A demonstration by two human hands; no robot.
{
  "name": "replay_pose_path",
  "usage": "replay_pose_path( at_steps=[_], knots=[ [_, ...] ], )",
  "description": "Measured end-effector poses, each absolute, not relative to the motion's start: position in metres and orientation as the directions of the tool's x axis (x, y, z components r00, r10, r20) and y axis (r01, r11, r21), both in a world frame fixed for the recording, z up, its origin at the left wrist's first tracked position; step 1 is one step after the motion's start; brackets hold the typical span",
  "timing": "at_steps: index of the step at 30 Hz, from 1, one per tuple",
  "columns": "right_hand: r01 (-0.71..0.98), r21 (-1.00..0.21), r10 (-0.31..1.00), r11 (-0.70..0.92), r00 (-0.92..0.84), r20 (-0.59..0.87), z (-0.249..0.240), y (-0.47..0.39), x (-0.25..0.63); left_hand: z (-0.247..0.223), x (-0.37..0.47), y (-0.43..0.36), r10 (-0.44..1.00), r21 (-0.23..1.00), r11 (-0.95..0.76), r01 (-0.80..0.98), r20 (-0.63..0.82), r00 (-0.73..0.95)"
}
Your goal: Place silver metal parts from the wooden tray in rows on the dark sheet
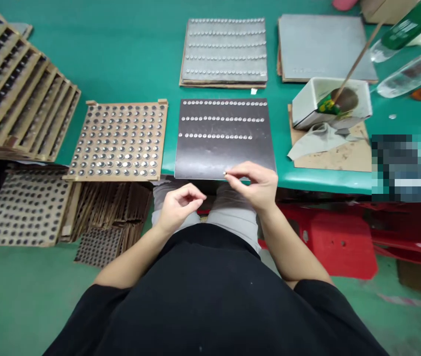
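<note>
My right hand pinches a small shiny metal piece between thumb and forefinger, over the front edge of a dark flat sheet. Rows of small round silver pieces stand on that sheet; the third row ends short of the right side. Just off the table's edge, above my lap, my left hand is curled with thumb and forefinger drawn together. Whether anything is between those fingertips I cannot make out. Left of the sheet lies a wooden-framed board set with many round metal parts.
Behind the sheet is a grey plate with rows of pieces. A bare grey plate, a white box with a stick and a cloth are at right. Stacked wooden trays rise at left. A red stool stands below.
</note>
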State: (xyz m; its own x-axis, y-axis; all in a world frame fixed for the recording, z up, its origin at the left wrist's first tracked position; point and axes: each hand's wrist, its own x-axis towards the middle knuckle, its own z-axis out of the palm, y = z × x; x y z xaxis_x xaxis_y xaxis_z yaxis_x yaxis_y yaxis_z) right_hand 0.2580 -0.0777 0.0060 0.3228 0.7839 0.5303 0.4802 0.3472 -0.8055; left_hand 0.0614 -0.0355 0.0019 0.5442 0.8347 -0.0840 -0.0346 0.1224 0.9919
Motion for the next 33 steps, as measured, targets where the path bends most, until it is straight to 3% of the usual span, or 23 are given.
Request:
replay_pose_path(
  at_steps=[5, 16, 20, 24, 26, 30, 33],
  knots=[
    [0.419, -0.765, 0.748, 0.488, 0.25, 0.614, 0.003, -0.098, 0.219, 0.005, 0.075, -0.042, 0.833, 0.911, 0.328, -0.251, -0.154, 0.532],
    [0.405, -0.795, 0.771, 0.452, 0.271, 0.576, -0.004, -0.102, 0.209, 0.008, 0.072, -0.047, 0.846, 0.907, 0.322, -0.272, -0.146, 0.513],
    [0.257, -0.887, 0.829, 0.384, 0.325, 0.454, -0.008, -0.107, 0.203, 0.008, 0.072, -0.05, 0.844, 0.892, 0.371, -0.258, -0.209, 0.494],
    [0.037, -0.982, 0.866, 0.185, 0.466, 0.181, -0.011, -0.113, 0.202, 0.007, 0.071, -0.051, 0.856, 0.896, 0.382, -0.226, -0.251, 0.451],
    [-0.014, -0.994, 0.893, 0.107, 0.44, 0.09, -0.009, -0.114, 0.205, 0.005, 0.07, -0.051, 0.877, 0.914, 0.342, -0.218, -0.227, 0.424],
    [0.043, -0.999, 0.976, 0.027, 0.214, 0.036, 0.004, -0.114, 0.212, 0.002, 0.068, -0.052, 0.89, 0.952, 0.239, -0.193, -0.134, 0.436],
    [0.061, -0.996, 0.959, 0.064, 0.273, 0.079, 0.007, -0.112, 0.212, 0.001, 0.068, -0.053, 0.866, 0.957, 0.224, -0.183, -0.11, 0.488]
  ],
)
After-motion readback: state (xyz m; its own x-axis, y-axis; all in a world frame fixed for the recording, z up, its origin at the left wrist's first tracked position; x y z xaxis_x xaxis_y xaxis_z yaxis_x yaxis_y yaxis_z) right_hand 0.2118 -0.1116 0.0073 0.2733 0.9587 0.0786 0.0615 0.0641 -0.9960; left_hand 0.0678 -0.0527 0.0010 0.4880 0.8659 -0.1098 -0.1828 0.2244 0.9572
